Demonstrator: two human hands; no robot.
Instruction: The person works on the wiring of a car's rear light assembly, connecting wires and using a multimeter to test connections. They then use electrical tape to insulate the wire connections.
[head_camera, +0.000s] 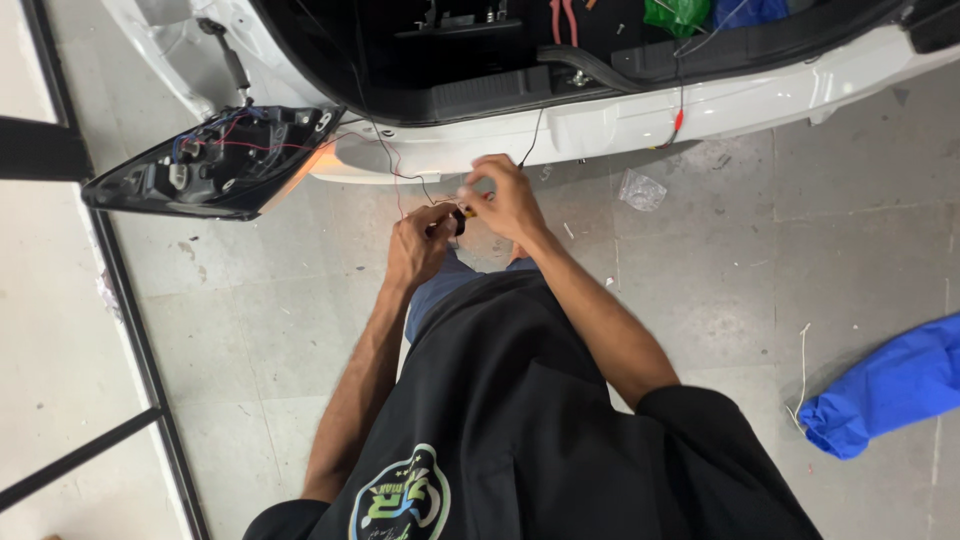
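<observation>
Dangling tail lamp (215, 165) left of both hands' (470, 225) wires (400, 165)

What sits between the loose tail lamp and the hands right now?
In the head view, only thin wires and bare floor lie between the tail lamp and the left hand.

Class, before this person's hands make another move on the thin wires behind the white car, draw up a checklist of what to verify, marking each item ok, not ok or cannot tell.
1. Left hand grips small black-and-orange tool: ok.
2. Right hand pinches thin dark wires: ok.
3. Wire ends bared: cannot tell.
4. Detached black tail-lamp unit hangs steady off the white car body: cannot tell.
5. Red clip attached on the bumper edge: cannot tell.
6. Grey tiled floor free of litter: not ok, a clear plastic bag lies there.
</observation>
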